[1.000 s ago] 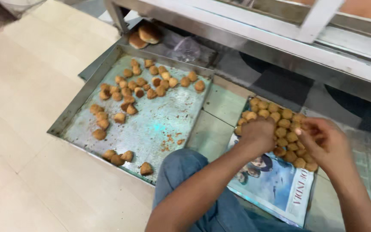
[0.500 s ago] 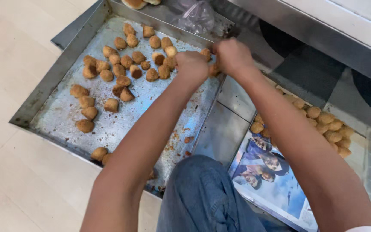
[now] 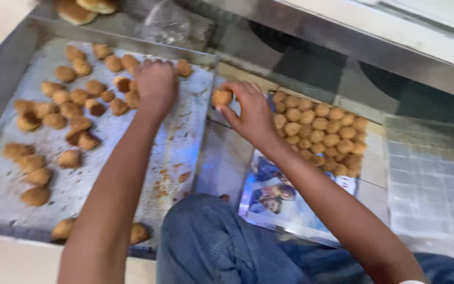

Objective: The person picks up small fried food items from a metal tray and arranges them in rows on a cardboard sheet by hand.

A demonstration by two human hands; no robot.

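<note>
Buns (image 3: 82, 8) cut by top edge; left hand (image 3: 155, 84) hides snacks beneath.

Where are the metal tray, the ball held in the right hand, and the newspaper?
tray (image 3: 182, 142), head view, bare floor of it
ball (image 3: 221, 97), head view, its middle
newspaper (image 3: 290, 210), head view, printed page
</note>
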